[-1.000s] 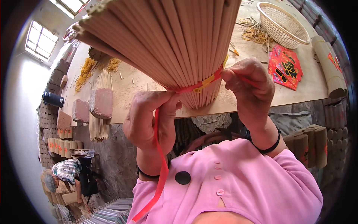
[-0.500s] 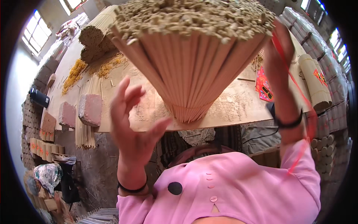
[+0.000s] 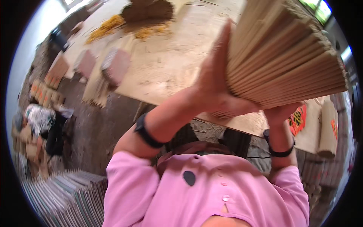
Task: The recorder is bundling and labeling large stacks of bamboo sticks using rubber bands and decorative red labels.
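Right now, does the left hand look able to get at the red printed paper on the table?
Probably not directly: the left hand is against the stick bundle, and the right hand stands between it and the red printed paper.

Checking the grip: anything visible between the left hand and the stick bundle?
In the head view, no gap or object shows: the left hand rests against the stick bundle.

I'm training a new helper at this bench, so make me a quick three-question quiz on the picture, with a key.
1. True or false: the left hand is well away from the bundle of sticks.
2. The rubber bands on the table are: A blue, B green, C yellow.
3. Fill in: the red paper lies toward the picture's ____ side.

Key: 1 false, it touches the bundle; 2 C; 3 right.
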